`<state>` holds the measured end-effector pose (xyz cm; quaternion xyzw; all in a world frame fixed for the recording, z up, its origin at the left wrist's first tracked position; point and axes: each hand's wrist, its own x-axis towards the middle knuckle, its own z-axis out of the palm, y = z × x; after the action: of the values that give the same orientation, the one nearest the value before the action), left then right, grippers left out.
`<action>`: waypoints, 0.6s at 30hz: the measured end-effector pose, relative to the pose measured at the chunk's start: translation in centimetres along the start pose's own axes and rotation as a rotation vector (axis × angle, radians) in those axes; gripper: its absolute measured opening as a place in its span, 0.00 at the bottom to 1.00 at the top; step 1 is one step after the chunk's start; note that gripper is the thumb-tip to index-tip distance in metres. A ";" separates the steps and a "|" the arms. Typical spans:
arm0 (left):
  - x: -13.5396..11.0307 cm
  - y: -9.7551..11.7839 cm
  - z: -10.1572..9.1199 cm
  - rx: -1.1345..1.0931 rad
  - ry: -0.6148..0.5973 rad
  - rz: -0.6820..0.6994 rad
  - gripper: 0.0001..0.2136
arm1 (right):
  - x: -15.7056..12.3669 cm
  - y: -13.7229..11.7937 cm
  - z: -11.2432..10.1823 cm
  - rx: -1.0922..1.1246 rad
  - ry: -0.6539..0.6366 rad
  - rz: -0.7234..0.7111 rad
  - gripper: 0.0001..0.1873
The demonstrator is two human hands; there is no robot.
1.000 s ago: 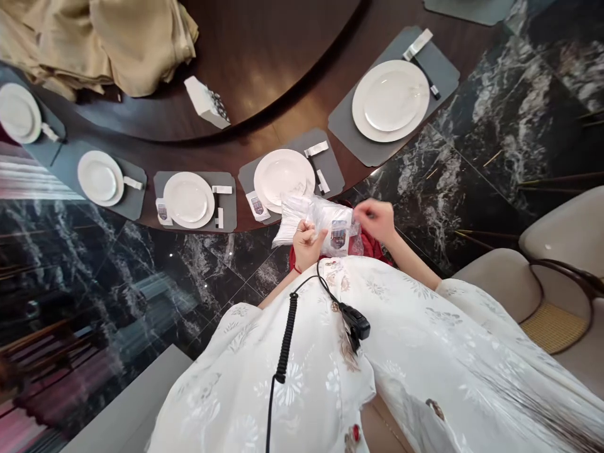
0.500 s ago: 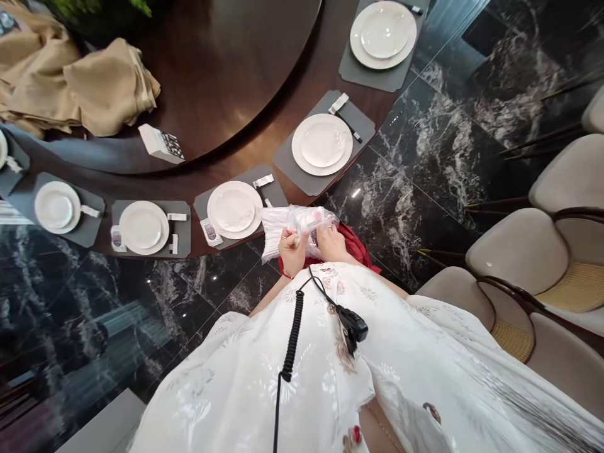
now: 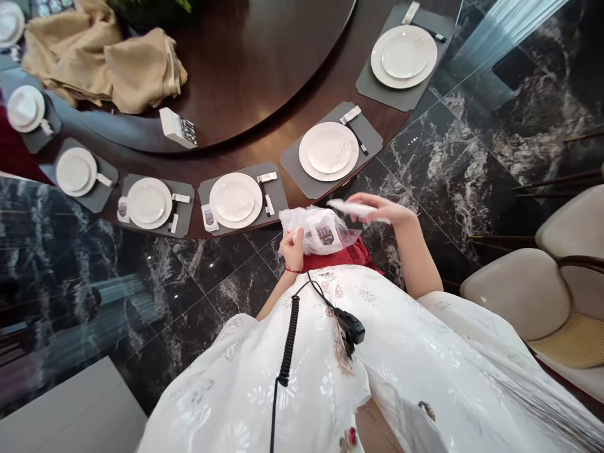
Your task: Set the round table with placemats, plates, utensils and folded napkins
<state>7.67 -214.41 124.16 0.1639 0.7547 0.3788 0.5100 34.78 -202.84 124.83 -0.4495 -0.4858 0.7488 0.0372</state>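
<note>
1. Crumpled beige cloth (image 3: 141, 69): soft, lying on the dark wood round table (image 3: 278, 107), well beyond the clear plastic bag (image 3: 325, 231).
2. White round plate (image 3: 234, 200) on a grey placemat (image 3: 278, 198), with a small white packet (image 3: 209, 217): just left of the bag.
3. Left hand (image 3: 292, 248): fingers curled, pinching the bag's left side; red thread bracelet (image 3: 287, 270) at the wrist.
4. Clear plastic bag: below the table edge, above a red cloth (image 3: 342, 255). Printed label inside. Judged light, soft and slippery; best held by gathered film.
5. Right hand (image 3: 377, 211): raised just right of the bag, fingers pressed together, holding a slim white strip (image 3: 353, 208).
6. Beige upholstered chair (image 3: 514, 292): well right of the bag.
</note>
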 end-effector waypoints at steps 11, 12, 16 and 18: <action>-6.7 -4.2 -4.2 0.043 0.102 0.006 0.35 | 19.9 13.0 6.0 -0.845 0.393 0.507 0.21; -7.3 -4.4 -4.4 0.048 0.119 0.006 0.35 | 19.9 13.5 6.4 -0.916 0.349 0.504 0.25; -9.0 -5.1 -4.7 0.056 0.187 0.062 0.35 | 19.6 14.8 6.3 -1.094 0.217 0.478 0.31; -9.4 -5.4 -4.8 0.069 0.208 0.117 0.34 | 20.0 14.9 5.7 -1.132 0.181 0.445 0.31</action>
<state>8.17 -225.83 127.20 0.1850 0.8051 0.3968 0.4002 24.56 -204.84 101.45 -0.5517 -0.6976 0.3232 -0.3234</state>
